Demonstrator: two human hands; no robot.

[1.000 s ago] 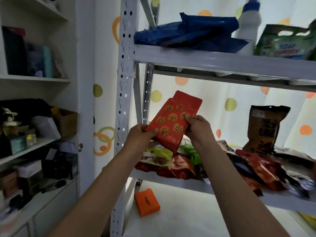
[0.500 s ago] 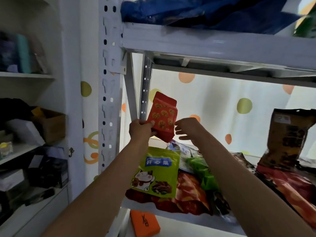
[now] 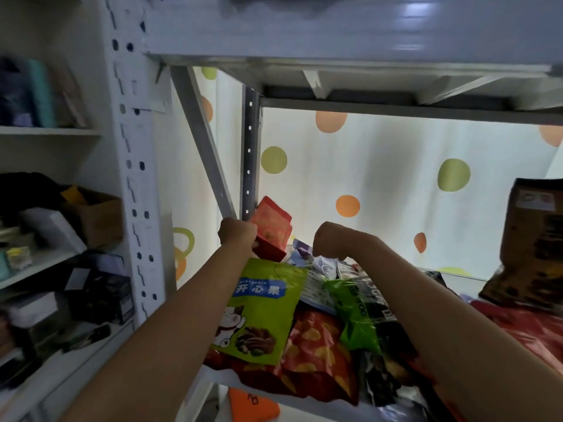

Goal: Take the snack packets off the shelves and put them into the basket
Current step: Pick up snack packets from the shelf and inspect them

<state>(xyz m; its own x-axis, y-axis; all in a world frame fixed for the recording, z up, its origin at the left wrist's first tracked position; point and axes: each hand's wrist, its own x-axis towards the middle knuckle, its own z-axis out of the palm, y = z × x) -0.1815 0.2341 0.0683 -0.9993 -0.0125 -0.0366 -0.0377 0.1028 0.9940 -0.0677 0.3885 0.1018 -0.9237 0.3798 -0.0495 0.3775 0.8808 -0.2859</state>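
My left hand (image 3: pixel 237 236) grips a red cookie packet (image 3: pixel 272 231) by its left edge and holds it upright near the back left corner of the middle shelf. My right hand (image 3: pixel 330 242) is off that packet. It bends down at the wrist over the pile of snack packets, and its fingers are hidden behind it. The pile includes a green nut packet (image 3: pixel 262 309), a second green packet (image 3: pixel 356 312) and a red and yellow packet (image 3: pixel 313 354). A brown bag (image 3: pixel 536 245) stands at the right. No basket is in view.
The upper metal shelf (image 3: pixel 335 35) hangs close overhead. The perforated white upright (image 3: pixel 134 178) and a diagonal brace (image 3: pixel 204 147) stand just left of my left arm. An orange box (image 3: pixel 253 406) lies on the level below. White side shelves (image 3: pixel 45 263) hold boxes at the left.
My right hand let go of the red packet and dropped toward the pile. My left hand alone carried the packet deeper into the shelf. The camera moved closer and lower.
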